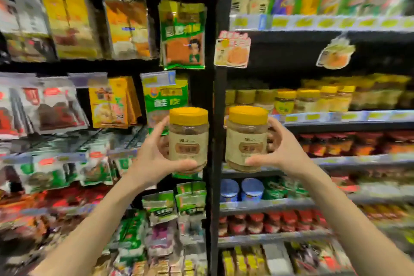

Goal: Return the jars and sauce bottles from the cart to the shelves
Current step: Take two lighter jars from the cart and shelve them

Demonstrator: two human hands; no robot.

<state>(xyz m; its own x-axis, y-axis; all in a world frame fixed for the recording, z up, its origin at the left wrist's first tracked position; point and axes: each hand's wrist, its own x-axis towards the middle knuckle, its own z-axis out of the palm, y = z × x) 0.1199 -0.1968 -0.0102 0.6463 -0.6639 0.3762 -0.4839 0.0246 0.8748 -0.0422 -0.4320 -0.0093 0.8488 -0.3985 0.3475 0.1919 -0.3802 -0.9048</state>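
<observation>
I hold two alike jars upright at chest height, each clear plastic with a yellow lid and a beige label. My left hand (154, 157) grips the left jar (188, 139) from its left side, thumb under the base. My right hand (280, 150) grips the right jar (246, 138) from its right side. Both jars hang in front of the black upright post (216, 87) between two shelf units. A row of similar yellow-lidded jars (309, 99) stands on the right unit's shelf (336, 117), just behind and right of the right jar. The cart is out of view.
Left unit holds hanging seasoning packets (181, 36) and pouches. Right unit has bottles on top (313, 0), a dark gap under paper tags (233, 49), red-lidded jars (336, 143) below, blue-lidded tubs (242, 188) lower still.
</observation>
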